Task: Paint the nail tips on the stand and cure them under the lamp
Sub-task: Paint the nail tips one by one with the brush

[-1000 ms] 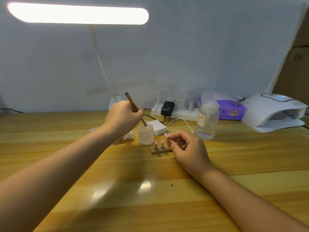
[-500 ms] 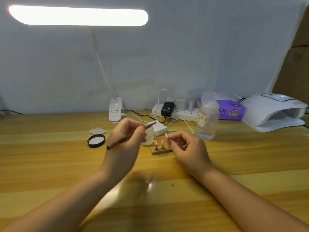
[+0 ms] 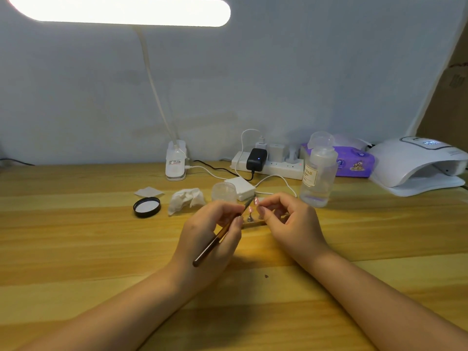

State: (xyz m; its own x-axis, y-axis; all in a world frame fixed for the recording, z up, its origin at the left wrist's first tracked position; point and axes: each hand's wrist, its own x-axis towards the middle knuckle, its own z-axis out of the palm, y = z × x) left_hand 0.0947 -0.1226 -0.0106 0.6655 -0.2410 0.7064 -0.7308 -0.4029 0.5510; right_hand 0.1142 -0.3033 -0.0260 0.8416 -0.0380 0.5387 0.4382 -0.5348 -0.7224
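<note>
While your left hand (image 3: 210,236) grips the brush (image 3: 222,231) with curled fingers and thumb, the brush tip points up and to the right, very close to a pink nail tip (image 3: 256,200). Your right hand (image 3: 291,224) pinches that nail tip between thumb and first finger, just above the stand (image 3: 253,223). You cannot tell if the brush is touching the nail tip or only just beside it.

Your stand is a small wooden block on the table (image 3: 76,249), between your two hands. One more pink nail tip (image 3: 250,210) sits up on a little peg on it. Your right hand hides part of the stand.

Just behind your hands sits a small clear jar (image 3: 224,191) with no lid on. To its left lies a crumpled tissue (image 3: 186,200), then a black lid (image 3: 147,206) lying flat, and a small white pad (image 3: 149,192) behind the lid. A clear bottle (image 3: 317,178) with a label stands to the right of the jar.

At the far right of the table is the white curing lamp (image 3: 415,165), well apart from the stand. A purple pack of wipes (image 3: 354,162) lies beside it. A power strip (image 3: 271,165) with plugs lies along the wall. A bright desk lamp (image 3: 121,10) shines overhead.
</note>
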